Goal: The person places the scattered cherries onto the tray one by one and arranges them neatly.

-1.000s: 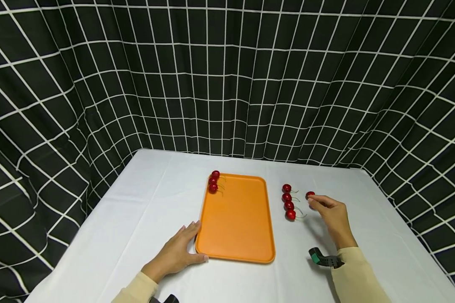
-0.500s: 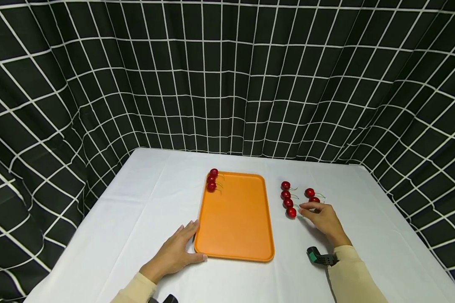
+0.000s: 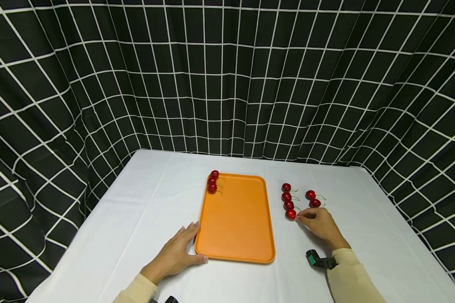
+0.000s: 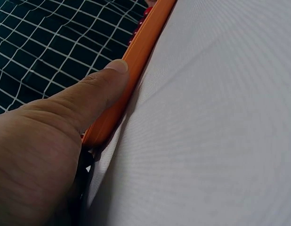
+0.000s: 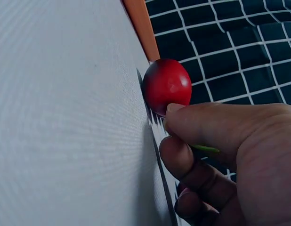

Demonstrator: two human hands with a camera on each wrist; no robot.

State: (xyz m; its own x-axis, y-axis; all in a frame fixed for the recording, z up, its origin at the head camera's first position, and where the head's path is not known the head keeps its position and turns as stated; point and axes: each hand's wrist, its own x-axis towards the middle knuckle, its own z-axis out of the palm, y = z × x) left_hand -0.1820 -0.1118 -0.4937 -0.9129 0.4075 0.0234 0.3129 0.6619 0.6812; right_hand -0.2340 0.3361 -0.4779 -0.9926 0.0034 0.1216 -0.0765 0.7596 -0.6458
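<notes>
Along the right of the orange tray (image 3: 236,223) runs a column of several red cherries with thin green stems. My right hand (image 3: 322,227) reaches the nearest cherry (image 3: 290,214) of that column, thumb and forefinger pinching its stem. In the right wrist view the round fruit (image 5: 167,84) sits just past the thumb tip, and a bit of green stem (image 5: 205,148) shows behind the thumb. My left hand (image 3: 176,252) rests against the tray's near left corner, fingers extended along the left side. Its thumb (image 4: 96,92) lies on the near rim in the left wrist view.
Three cherries (image 3: 212,188) line the tray's far left corner, stems pointing right. Two more cherries (image 3: 314,203) lie right of the column, beyond my right hand. A white cloth (image 3: 155,198) covers the table, with a black gridded curtain (image 3: 227,84) behind.
My right hand has moved left and nearer, from the two cherries on the right to the nearest cherry's stem. Those two are now uncovered. The left hand stays at the tray.
</notes>
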